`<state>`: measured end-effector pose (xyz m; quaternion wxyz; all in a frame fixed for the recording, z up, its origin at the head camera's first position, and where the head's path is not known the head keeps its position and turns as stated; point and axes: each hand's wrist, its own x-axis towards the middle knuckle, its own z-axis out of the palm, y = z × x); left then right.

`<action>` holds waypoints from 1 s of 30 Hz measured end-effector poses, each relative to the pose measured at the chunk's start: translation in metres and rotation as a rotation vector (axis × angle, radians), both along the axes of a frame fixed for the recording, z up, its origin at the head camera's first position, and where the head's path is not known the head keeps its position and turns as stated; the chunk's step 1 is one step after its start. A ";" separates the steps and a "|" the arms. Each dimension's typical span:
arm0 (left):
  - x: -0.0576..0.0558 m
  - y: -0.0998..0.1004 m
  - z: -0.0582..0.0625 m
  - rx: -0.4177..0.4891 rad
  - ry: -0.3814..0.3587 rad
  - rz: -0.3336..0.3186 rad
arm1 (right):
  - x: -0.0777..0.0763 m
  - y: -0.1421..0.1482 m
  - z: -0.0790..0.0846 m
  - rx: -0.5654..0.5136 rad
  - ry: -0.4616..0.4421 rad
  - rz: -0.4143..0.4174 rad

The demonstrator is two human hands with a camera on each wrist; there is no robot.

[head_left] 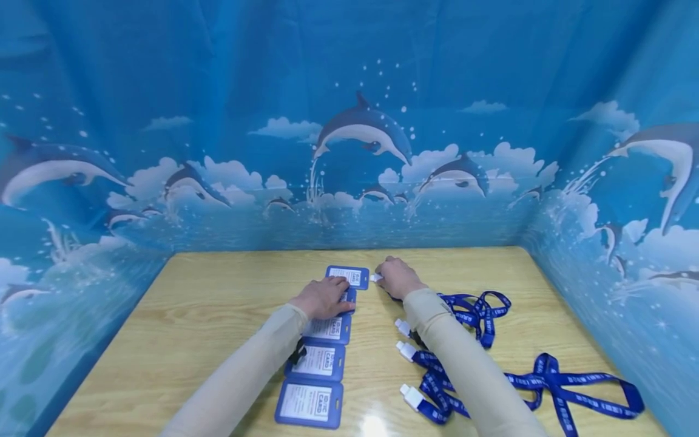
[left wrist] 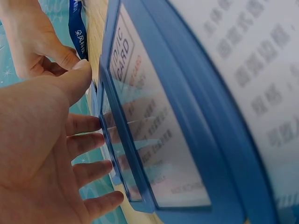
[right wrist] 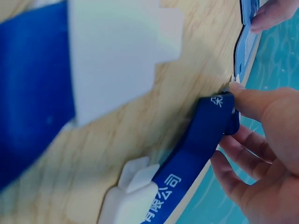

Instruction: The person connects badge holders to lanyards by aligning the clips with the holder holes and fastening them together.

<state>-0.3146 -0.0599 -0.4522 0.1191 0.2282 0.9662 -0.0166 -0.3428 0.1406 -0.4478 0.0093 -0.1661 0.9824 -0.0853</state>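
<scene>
A column of blue ID card holders (head_left: 309,403) lies on the table, each with a white printed card inside. My left hand (head_left: 322,298) rests over the upper holders, fingers spread and fairly straight, partly hiding them. The farthest holder (head_left: 349,273) sits just beyond those fingers, its slotted end facing right. Beside that slot my right hand (head_left: 400,278) pinches the end of a blue lanyard (right wrist: 194,133) with a white plastic clip (head_left: 375,277). In the right wrist view the thumb and fingers close around the strap near its end.
More blue lanyards (head_left: 551,382) with white clips (head_left: 412,396) lie at the right, partly under my right forearm. The wooden table (head_left: 218,315) is bordered by a blue dolphin-print curtain (head_left: 262,224) at the back and sides.
</scene>
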 end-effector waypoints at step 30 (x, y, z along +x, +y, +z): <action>-0.005 -0.008 0.002 0.176 -0.207 0.023 | -0.005 -0.011 -0.013 -0.013 0.011 -0.018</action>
